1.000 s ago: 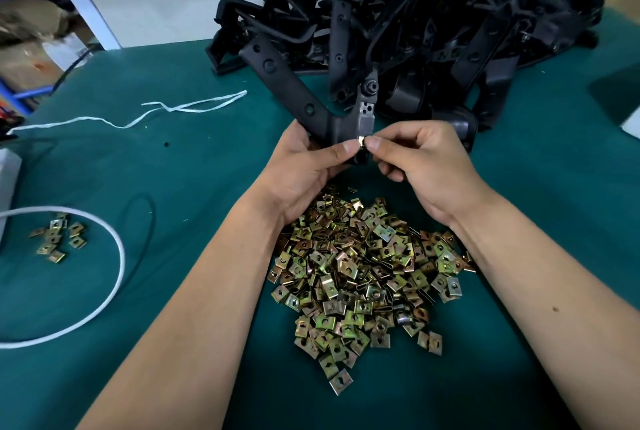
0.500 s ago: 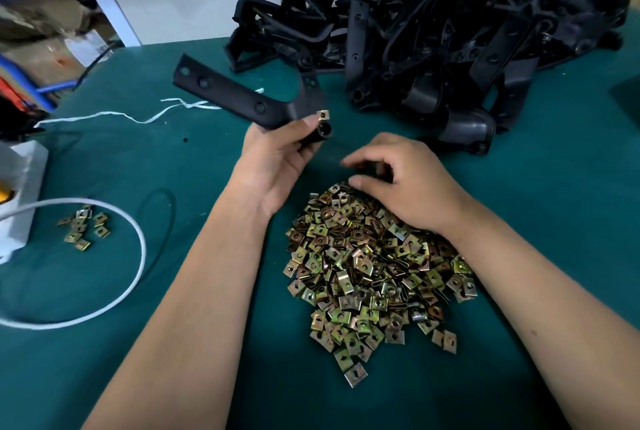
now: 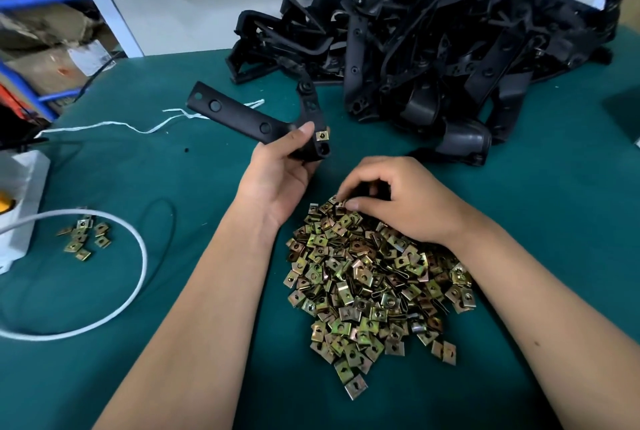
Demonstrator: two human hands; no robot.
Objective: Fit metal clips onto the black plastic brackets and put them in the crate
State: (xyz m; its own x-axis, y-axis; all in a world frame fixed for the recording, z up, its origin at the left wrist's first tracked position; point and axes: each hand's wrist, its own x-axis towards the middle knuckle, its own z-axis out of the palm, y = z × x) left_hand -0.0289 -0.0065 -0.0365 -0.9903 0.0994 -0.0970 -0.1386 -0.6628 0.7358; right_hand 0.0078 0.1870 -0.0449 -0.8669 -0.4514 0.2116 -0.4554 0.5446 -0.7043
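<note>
My left hand grips a black plastic bracket at its bend, held above the green table; a brass-coloured metal clip sits fitted on its near tab beside my thumb. My right hand rests on the far edge of a big heap of loose metal clips, fingers curled down and pinching at clips there. A large pile of black brackets lies at the back of the table. No crate is in view.
A small group of clips lies at the left inside a loop of white cable. A white box stands at the left edge, white string trails behind it, and shelving fills the far left.
My right hand left the bracket and dropped onto the clip heap. My left hand swung the bracket leftward, now with a clip fitted on its tab.
</note>
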